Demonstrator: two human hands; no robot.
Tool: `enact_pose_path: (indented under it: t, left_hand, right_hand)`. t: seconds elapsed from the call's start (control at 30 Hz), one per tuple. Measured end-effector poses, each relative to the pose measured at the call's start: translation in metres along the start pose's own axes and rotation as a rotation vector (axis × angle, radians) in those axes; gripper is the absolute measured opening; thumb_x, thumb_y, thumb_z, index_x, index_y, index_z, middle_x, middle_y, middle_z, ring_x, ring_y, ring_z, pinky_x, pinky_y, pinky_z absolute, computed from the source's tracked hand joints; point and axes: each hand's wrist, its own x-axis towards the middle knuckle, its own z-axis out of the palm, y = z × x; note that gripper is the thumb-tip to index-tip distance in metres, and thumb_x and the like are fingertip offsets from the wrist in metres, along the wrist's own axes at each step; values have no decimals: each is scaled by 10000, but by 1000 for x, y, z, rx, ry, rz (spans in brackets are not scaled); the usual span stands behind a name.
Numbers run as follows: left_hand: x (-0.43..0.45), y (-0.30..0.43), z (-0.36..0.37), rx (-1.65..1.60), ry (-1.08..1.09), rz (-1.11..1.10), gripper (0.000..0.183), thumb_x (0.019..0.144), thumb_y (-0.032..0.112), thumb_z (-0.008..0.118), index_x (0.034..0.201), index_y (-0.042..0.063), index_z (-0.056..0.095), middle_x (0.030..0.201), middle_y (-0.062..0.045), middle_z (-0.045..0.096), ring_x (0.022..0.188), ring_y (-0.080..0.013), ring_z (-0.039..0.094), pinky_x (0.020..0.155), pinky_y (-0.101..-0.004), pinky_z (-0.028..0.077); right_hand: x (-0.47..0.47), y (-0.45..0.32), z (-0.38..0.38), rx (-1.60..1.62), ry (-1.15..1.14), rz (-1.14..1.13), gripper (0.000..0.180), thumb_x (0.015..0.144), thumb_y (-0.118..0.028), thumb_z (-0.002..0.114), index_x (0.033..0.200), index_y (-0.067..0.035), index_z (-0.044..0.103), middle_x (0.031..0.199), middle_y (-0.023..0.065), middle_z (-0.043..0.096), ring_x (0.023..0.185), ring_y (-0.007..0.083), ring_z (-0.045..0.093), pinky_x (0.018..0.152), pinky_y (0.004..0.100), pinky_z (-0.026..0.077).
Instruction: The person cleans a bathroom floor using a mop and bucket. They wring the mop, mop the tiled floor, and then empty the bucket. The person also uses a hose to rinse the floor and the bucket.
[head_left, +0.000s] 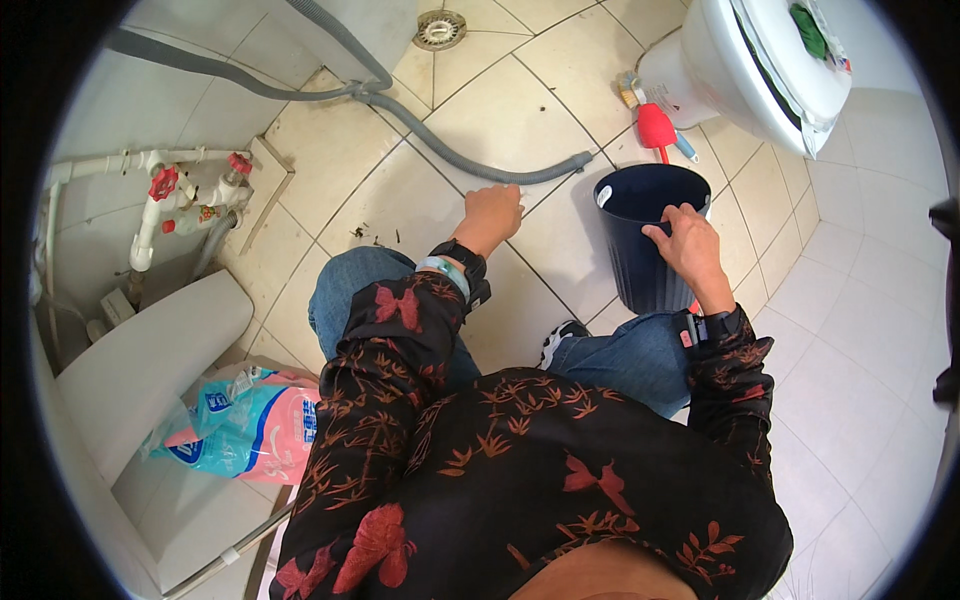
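Observation:
My right hand (688, 244) grips the near rim of a dark blue plastic bin (637, 255), its thumb outside or over the edge. The bin stands on the tiled floor by my right knee, slightly tilted in view, and its inside looks dark. My left hand (491, 217) is held over the floor with its fingers curled down; whether something small is in them cannot be told. Just beyond it runs the end of a grey corrugated drain hose (517, 178). Small dark bits of debris (361, 232) lie on the tiles left of that hand.
A white toilet (750, 67) stands at the upper right, with a red-headed toilet brush (656, 126) and a scrub brush (628, 88) beside it. A floor drain (439, 30) is at the top. Left are white pipes with red valves (163, 182) and a pink-and-blue plastic package (247, 427).

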Motion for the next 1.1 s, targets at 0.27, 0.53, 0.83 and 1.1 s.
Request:
enact_pose_path:
  t: [0.27, 0.53, 0.83, 1.1]
  left_hand:
    - [0, 0, 1, -32, -11, 11, 290, 902, 304, 616, 1085, 82, 653, 1006, -161, 706, 940, -373, 671, 792, -490, 527]
    - [-3, 3, 1, -23, -22, 11, 304, 900, 308, 610, 1101, 83, 651, 1018, -162, 704, 955, -365, 670, 801, -492, 521]
    - [-17, 25, -34, -121, 137, 115, 335, 907, 294, 607, 1158, 73, 627, 1020, -169, 696, 967, -368, 661, 811, -491, 515]
    - [-3, -21, -37, -141, 100, -50, 386, 900, 300, 613, 1212, 73, 620, 1080, -200, 681, 1025, -383, 639, 854, -477, 509]
  right_hand:
    - [-5, -10, 17, 20, -41, -104, 367, 813, -380, 750, 888, -31, 663, 867, 130, 617, 837, 338, 644, 729, 439, 518]
    - [-2, -27, 23, 24, -174, -291, 345, 783, -346, 773, 898, -38, 667, 935, 133, 619, 908, 336, 628, 779, 431, 520]
    - [104, -56, 25, 209, 107, -312, 379, 835, -371, 723, 880, -7, 626, 916, 191, 625, 880, 393, 613, 762, 474, 502]
    - [108, -38, 2, 120, 57, -284, 397, 880, -416, 661, 941, -25, 682, 951, 228, 666, 907, 412, 637, 803, 492, 506]
